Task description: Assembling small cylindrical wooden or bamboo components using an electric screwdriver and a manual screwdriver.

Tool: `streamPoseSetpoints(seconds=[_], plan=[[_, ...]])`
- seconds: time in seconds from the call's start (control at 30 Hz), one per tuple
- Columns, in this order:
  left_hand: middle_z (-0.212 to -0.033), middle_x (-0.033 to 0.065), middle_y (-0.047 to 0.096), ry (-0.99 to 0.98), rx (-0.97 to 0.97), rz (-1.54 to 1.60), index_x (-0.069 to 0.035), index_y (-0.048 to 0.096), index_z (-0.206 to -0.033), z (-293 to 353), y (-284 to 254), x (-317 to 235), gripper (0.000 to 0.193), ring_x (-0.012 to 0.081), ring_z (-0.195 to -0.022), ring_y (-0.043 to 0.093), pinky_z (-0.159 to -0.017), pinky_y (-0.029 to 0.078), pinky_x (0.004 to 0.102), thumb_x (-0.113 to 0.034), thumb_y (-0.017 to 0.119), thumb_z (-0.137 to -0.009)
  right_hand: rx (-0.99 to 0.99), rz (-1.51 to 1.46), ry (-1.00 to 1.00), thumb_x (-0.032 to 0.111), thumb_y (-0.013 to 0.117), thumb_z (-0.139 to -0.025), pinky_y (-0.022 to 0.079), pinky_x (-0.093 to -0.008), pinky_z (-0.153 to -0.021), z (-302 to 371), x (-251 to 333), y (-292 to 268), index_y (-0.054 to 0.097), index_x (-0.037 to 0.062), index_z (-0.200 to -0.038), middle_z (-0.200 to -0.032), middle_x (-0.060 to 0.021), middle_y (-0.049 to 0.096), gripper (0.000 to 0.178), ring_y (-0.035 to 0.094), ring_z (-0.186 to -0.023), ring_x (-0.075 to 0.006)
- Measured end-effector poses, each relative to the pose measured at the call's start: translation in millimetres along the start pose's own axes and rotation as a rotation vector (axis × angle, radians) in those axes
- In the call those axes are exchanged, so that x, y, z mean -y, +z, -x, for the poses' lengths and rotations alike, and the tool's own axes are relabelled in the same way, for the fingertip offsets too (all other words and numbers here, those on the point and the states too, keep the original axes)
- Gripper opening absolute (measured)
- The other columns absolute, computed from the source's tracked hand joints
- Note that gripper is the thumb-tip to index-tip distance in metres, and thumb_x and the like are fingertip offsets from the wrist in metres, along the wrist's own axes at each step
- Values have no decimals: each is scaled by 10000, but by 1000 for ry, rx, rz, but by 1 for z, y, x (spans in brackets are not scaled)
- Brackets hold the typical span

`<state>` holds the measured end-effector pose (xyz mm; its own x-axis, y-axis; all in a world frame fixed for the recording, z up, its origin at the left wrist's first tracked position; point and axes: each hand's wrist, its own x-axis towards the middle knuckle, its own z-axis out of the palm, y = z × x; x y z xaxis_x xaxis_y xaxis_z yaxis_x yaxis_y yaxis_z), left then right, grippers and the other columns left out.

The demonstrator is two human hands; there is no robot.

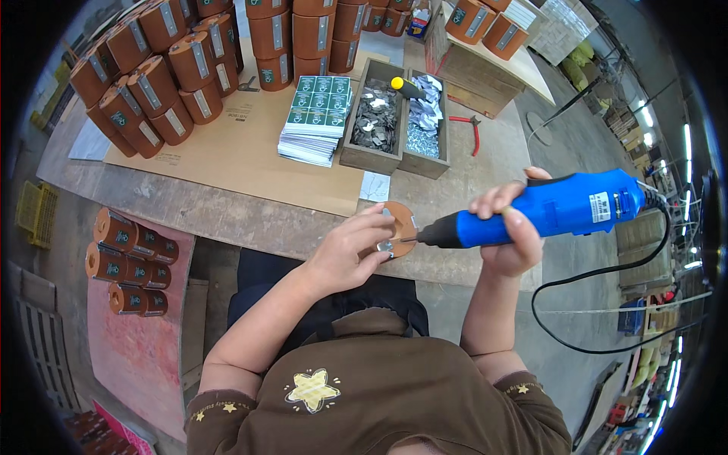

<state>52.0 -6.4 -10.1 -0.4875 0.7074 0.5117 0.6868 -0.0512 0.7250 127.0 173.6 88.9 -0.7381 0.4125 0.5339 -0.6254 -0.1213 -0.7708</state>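
Note:
My right hand is wrapped around a blue corded electric screwdriver. Its thin bit points left and meets, or comes very near, a small round terracotta-coloured pot at the table's front edge. From the other side, my left hand grips this pot with curled fingers. Small shiny metal pieces show by the fingertips; the hand partly hides them and the pot's far side. Beyond the pot lie a stack of green-and-white printed cards and a wooden box of flat metal pieces.
A second wooden box holds small silvery parts, crumpled wrapping and a yellow-capped tool. Red-handled pliers lie to its right. Stacked terracotta-coloured pots fill the far left; more lie on a reddish board. The screwdriver's black cable loops at right.

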Motion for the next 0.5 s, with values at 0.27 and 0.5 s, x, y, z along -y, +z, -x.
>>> streamPoseSetpoints(seconds=[0.27,0.5], plan=[[-1196,206,376,-144,-228,-344,-36,532,-980,-8,18,-22,499,385,-1091,384,-906,329,424,-274,731,-589,-168,-123,-76,114,485,-702,412,-350,-671,9,24,-40,336,39,-1163,-745,-75,489,490,473,-662,-180],[-1235,193,332,-89,-60,-304,-35,539,-847,-13,29,-1,450,374,-1094,390,-876,369,418,-79,776,-467,-144,-139,-96,97,495,-700,425,-360,-651,16,26,-47,331,40,-1166,-741,-85,496,497,489,-666,-191]])
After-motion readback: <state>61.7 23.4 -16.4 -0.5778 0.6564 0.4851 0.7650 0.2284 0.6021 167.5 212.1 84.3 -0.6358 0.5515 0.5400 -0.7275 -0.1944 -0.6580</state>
